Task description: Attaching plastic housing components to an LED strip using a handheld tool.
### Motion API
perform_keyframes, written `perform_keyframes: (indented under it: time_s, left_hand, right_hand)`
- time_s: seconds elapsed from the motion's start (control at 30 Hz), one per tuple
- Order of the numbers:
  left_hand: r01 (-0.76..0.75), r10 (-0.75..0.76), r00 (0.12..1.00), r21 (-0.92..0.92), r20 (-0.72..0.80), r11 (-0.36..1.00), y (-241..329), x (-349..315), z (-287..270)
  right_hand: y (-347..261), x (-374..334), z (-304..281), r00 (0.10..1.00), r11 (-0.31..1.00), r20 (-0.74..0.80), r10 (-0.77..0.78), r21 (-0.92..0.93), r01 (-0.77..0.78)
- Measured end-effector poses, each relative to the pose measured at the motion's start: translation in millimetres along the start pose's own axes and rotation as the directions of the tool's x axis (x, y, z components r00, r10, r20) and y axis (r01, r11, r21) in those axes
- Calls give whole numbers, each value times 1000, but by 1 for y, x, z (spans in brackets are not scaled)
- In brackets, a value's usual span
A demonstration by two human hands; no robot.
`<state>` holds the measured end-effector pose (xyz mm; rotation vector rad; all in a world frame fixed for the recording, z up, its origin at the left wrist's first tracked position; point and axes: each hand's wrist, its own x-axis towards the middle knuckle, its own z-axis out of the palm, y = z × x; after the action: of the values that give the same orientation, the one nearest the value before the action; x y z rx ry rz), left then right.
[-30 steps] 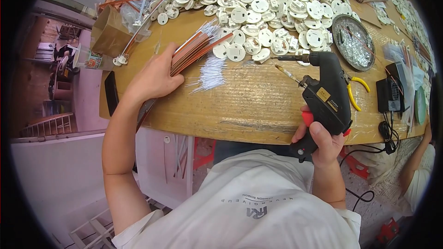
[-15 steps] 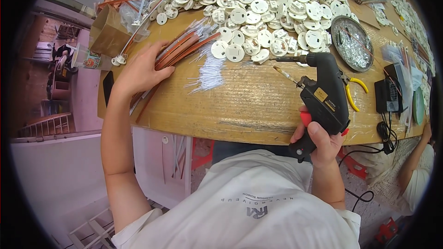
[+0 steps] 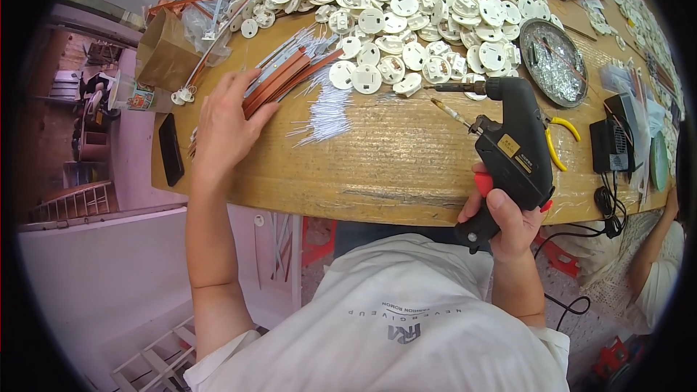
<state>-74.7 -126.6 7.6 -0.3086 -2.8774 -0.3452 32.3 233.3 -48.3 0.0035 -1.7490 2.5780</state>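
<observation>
At tan tbl point(image 3: 406, 174) nr pink wall point(image 3: 134, 152), L fingers point(image 3: 234, 91) grip strips point(image 3: 282, 81), R fingers point(image 3: 501, 205) solder-gun point(image 3: 514, 134).

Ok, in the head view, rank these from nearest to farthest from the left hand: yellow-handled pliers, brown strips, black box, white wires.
1. Brown strips: at the left hand.
2. White wires: right of the strips.
3. Yellow-handled pliers: well to the right.
4. Black box: farther right.
</observation>
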Motion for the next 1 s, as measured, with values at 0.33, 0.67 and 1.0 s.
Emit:
perform_keyframes:
  time_s: [0.33, 0.67, 1.0]
  left_hand:
    - [-390, 386, 911, 0, -147, 921, 74, 36, 37]
    - [-560, 523, 814, -105, -251, 822, 96, 6, 23]
    - [-377, 298, 924, -439, -239, 816, 108, -73, 49]
  right_hand:
    - [-2, -1, -1, 1000, 1000, -19, 7, -1, -7]
    - [-3, -3, -1, 1000, 1000, -19, 4, -15, -5]
    - [-9, -2, 3, 997, 998, -60, 38, -44, -41]
